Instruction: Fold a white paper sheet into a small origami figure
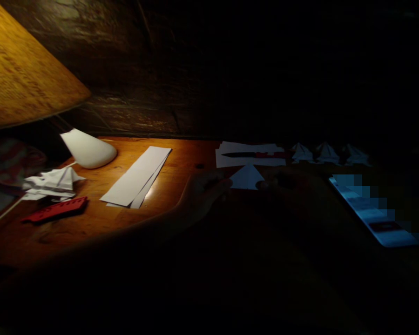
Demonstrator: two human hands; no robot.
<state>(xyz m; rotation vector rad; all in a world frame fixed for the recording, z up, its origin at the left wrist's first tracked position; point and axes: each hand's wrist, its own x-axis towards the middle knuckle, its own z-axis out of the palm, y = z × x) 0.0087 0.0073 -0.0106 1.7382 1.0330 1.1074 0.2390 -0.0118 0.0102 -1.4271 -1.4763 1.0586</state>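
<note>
A small piece of folded paper [247,177], triangular with its point away from me, is held between my two hands. My left hand [209,188] pinches its left corner between thumb and fingers. At the right corner my right hand [274,182] grips it too, though deep shadow hides most of that hand. Just beyond the paper lie some white sheets [226,160] with a knife [242,154] on top, its blade dark and its handle red, pointing left.
Three folded paper shapes [327,153] stand in a row at the back right. A lit phone [366,214] lies at right. On the left are paper strips [136,177], crumpled paper [56,182], a red toothed object [56,210] and a lamp with a white base [87,149].
</note>
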